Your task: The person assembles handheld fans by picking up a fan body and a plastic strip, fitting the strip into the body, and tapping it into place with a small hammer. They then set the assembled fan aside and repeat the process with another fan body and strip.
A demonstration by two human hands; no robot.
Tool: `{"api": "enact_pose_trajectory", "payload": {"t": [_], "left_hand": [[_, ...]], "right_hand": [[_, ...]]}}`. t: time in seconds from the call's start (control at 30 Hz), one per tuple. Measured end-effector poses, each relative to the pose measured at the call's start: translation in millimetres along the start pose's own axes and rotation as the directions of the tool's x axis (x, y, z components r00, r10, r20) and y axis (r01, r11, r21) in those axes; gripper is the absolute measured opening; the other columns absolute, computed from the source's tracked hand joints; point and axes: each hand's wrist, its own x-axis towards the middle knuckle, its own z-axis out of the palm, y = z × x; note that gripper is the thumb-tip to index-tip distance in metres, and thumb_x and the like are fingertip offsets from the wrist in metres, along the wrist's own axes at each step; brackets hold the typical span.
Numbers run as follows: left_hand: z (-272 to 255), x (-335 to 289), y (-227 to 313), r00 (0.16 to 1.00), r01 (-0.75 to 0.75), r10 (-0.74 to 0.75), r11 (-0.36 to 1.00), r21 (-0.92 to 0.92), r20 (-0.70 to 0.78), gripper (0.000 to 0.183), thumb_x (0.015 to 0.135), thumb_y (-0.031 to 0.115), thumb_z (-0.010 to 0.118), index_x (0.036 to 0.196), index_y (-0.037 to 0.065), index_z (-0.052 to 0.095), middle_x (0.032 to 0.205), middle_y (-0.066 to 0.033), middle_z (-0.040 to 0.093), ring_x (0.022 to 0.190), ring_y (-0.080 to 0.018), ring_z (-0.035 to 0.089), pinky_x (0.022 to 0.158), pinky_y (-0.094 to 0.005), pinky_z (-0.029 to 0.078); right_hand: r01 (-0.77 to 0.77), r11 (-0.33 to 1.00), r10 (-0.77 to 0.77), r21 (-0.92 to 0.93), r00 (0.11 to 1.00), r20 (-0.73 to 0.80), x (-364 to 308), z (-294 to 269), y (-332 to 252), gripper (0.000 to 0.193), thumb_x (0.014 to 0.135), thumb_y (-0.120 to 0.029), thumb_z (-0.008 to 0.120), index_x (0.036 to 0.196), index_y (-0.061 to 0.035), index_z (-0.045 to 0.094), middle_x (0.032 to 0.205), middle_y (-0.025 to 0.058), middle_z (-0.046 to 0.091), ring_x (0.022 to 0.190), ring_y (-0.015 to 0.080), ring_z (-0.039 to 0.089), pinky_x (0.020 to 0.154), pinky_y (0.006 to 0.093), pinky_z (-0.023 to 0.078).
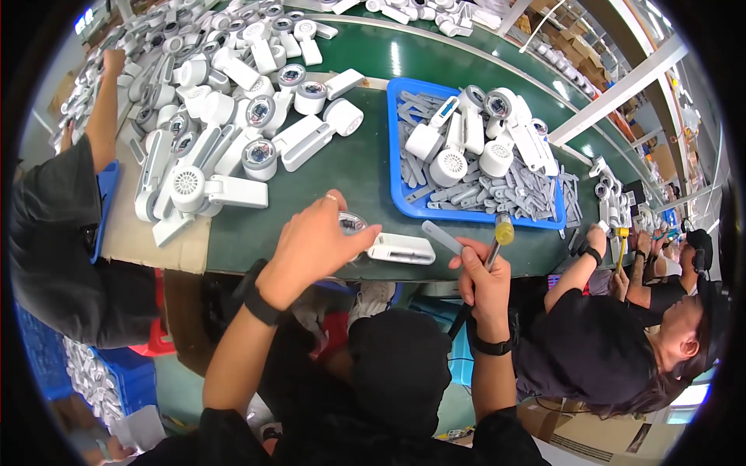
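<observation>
My left hand [311, 242] curves its fingers and thumb round the round head of a white handheld fan [400, 248]. That fan lies near the front edge of the green table, its slotted handle pointing right. Just right of it, my right hand [489, 287] pinches a flat grey plastic strip [441, 236] between thumb and fingers. The same hand also grips a small mallet [504, 231] with a yellowish head and a dark handle. The strip's free end hangs close to the fan's handle, apart from it.
A blue tray [395, 159] beyond my hands holds several white fans and many grey strips. Piled white fans [225, 116] cover the table's left side. Co-workers stand left and right; one's hand [597, 239] is at the table on the right. A conveyor [435, 50] runs behind.
</observation>
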Motion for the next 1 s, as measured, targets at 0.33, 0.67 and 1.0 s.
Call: {"api": "enact_pose_trajectory", "payload": {"t": [0.33, 0.67, 1.0], "left_hand": [[6.6, 40.9, 9.6, 0.996, 0.08, -0.087, 0.964, 0.255, 0.018, 0.071, 0.092, 0.061, 0.068, 0.118, -0.005, 0.069, 0.124, -0.0265, 0.069, 0.106, -0.0438, 0.07, 0.092, -0.048, 0.055], [40.4, 14.5, -28.4, 0.769, -0.589, 0.589, 0.804, 0.083, -0.248, 0.048, 0.074, 0.024, 0.093, 0.116, 0.009, 0.075, 0.137, -0.0078, 0.066, 0.141, -0.0351, 0.052, 0.12, -0.0521, 0.037], [42.0, 19.0, -32.3, 0.778, -0.578, 0.564, 0.815, 0.035, -0.279, 0.041, 0.074, 0.016, 0.09, 0.111, 0.007, 0.076, 0.125, -0.0068, 0.07, 0.133, -0.0344, 0.059, 0.113, -0.0493, 0.046]], "right_hand": [[-0.097, 0.984, 0.107, -0.152, 0.992, 0.061, 16.3, 19.6, -8.3, 0.026, 0.107, -0.017, 0.064, 0.125, 0.0007, 0.072, 0.086, 0.0042, 0.072, 0.042, 0.0025, 0.042, 0.04, 0.0207, 0.028], [-0.062, 0.947, 0.096, -0.316, 0.991, 0.094, 32.9, 43.6, -1.9, 0.022, 0.104, -0.015, 0.066, 0.119, -0.0037, 0.078, 0.074, -0.0054, 0.064, 0.058, 0.0006, 0.046, 0.051, 0.0231, 0.035], [-0.032, 0.921, 0.088, -0.387, 0.988, 0.128, 39.2, 38.5, 7.3, 0.023, 0.105, -0.016, 0.066, 0.123, -0.006, 0.077, 0.075, -0.0046, 0.062, 0.051, 0.0001, 0.044, 0.045, 0.0208, 0.03]]}}
